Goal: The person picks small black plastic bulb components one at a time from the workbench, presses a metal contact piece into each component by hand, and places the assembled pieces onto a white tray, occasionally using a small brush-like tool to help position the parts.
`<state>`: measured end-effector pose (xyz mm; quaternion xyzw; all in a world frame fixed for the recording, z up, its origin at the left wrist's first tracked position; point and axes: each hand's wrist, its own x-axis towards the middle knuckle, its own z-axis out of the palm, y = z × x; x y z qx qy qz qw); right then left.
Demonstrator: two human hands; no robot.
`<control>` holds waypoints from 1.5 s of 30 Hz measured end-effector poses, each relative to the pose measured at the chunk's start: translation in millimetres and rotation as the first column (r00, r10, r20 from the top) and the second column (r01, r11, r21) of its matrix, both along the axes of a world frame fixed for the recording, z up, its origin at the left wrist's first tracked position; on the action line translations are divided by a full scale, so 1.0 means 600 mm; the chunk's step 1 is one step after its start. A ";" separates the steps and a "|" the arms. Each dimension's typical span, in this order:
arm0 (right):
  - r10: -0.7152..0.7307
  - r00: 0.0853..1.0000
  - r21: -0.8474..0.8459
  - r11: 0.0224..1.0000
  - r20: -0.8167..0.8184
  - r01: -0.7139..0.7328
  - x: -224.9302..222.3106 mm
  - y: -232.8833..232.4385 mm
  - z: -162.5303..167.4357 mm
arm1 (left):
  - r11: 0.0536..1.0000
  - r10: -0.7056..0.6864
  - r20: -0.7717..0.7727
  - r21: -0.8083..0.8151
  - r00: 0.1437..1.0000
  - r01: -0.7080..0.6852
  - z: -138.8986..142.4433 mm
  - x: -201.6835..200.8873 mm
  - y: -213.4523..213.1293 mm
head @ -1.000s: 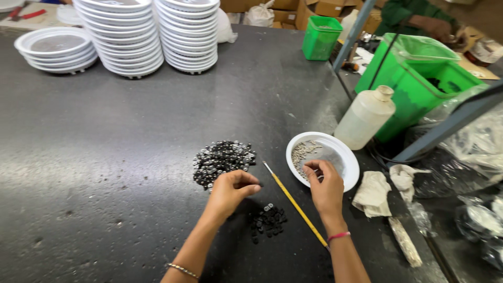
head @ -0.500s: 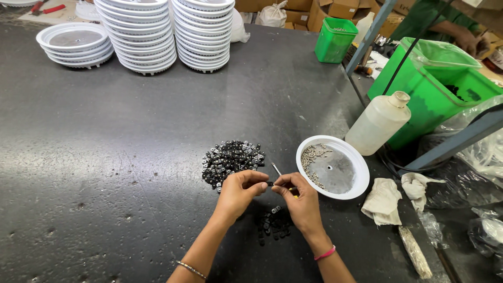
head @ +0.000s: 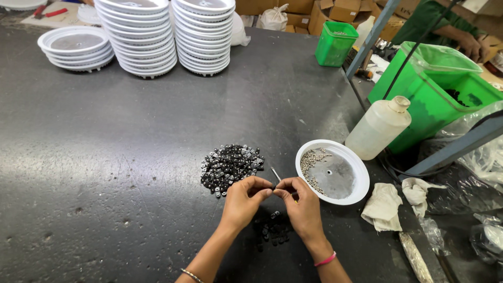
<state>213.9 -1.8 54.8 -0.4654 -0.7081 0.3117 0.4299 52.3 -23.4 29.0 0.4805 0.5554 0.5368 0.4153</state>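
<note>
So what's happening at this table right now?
A person is working with both hands close together over a dark table. The left hand and right hand pinch a tiny dark part between their fingertips, beside a thin stick. A pile of small black parts lies just ahead, a smaller heap sits between the wrists, and a white dish with little metal bits is at the right. Stacks of white dishes stand at the far edge.

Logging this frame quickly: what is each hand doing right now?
Left hand: fingers pinched on a small black part.
Right hand: pinched at the same part; what else it grips cannot be told.
</note>
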 end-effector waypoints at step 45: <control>0.044 0.993 -0.161 0.987 0.105 -0.027 0.038 0.050 -0.077 | 0.991 -0.122 0.073 0.073 0.990 0.116 -0.068 0.013 0.022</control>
